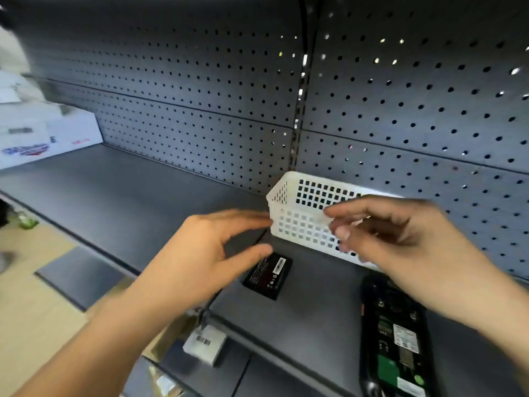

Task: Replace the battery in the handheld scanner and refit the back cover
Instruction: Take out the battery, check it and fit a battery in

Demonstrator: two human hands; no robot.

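A black handheld scanner [396,336] lies face down on the grey shelf [143,202] at the lower right, its back cover off and the bay with labels and a green board exposed. A black battery [269,275] lies flat on the shelf to its left. My left hand [209,253] hovers just above and left of the battery, fingers spread, holding nothing. My right hand [400,236] is in front of a white perforated basket [303,213], fingers loosely curled and blurred; nothing is visible in it. The back cover is not in sight.
A grey pegboard wall [400,110] backs the shelf. White boxes [48,133] stand at the far left. A price tag holder [204,343] hangs off the shelf's front edge. Lower shelves and a light floor lie below left.
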